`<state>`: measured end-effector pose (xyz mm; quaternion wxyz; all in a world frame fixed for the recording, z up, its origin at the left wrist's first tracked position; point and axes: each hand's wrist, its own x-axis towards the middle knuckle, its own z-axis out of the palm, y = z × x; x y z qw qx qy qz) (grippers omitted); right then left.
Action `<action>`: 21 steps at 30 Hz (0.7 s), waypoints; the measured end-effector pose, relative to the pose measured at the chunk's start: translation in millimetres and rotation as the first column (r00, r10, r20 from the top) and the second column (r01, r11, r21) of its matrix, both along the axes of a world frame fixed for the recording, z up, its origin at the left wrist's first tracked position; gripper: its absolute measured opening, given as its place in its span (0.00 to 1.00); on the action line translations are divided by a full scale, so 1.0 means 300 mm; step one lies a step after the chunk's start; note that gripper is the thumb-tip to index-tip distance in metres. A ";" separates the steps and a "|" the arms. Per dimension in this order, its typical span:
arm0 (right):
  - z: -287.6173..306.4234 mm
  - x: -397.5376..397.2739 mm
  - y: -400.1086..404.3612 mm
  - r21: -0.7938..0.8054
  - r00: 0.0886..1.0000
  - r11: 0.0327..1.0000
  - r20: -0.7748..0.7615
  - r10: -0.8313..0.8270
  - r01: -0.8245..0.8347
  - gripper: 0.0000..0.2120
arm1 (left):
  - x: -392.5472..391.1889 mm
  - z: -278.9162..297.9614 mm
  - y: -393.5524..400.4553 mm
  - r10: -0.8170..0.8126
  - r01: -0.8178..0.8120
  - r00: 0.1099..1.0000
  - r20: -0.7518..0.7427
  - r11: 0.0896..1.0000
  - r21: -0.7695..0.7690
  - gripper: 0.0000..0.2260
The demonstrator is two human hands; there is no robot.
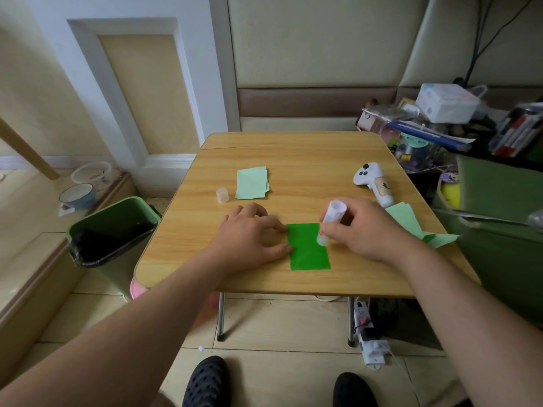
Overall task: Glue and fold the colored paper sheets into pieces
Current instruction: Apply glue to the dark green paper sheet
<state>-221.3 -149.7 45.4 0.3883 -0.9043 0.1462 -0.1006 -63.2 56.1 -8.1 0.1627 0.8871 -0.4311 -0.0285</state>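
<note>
A small wooden surface [293, 160] carries the work, its near edge toward the seated person and its far half largely bare, which looks like the best open room for sliding or turning paper. A green waste bin [113, 230] stands on the floor off the left edge; a cluttered pile of boxes and books [440, 121] crowds the far right corner, so sweeping moves that way appear risky.

Near the middle of the near edge lies the dark green sheet [308, 251], flat and thin. It likely weighs almost nothing, bends at a touch and would skid under the glue unless pinned; the sensible hold is by fingertips at an edge or corner, clear of any wet strip. The left hand [249, 233] does just that, fingers straight, pressing the sheet's left edge down. The right hand [358, 227] is curled round an uncapped glue stick [330, 223], tilted, its tip touching the sheet's upper right part.

A white controller [373, 180] rests toward the right edge. A stack of pale green sheets [252, 183] sits beyond the left hand, more pale sheets [408, 218] fan out at the right edge close behind the right hand, and the glue cap [222, 195] stands just left of the stack.
</note>
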 end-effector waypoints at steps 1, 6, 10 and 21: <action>-0.006 0.000 0.006 -0.014 1.000 1.000 -0.025 0.012 -0.013 0.03 | -0.001 -0.001 0.001 -0.003 0.003 1.000 0.004 1.000 0.001 0.30; -0.035 0.012 0.028 -0.053 0.999 0.999 -0.047 0.009 -0.011 0.06 | 0.003 -0.003 0.000 0.002 -0.002 1.000 -0.013 0.999 -0.046 0.15; -0.046 0.032 0.105 -0.128 0.995 0.988 -0.060 0.078 -0.086 0.10 | 0.001 -0.007 -0.003 0.011 -0.011 1.000 -0.003 0.998 -0.057 0.12; -0.018 0.036 0.122 -0.075 0.997 0.995 -0.019 0.070 -0.071 0.10 | -0.002 -0.004 0.000 0.006 -0.006 1.000 0.003 0.998 -0.056 0.12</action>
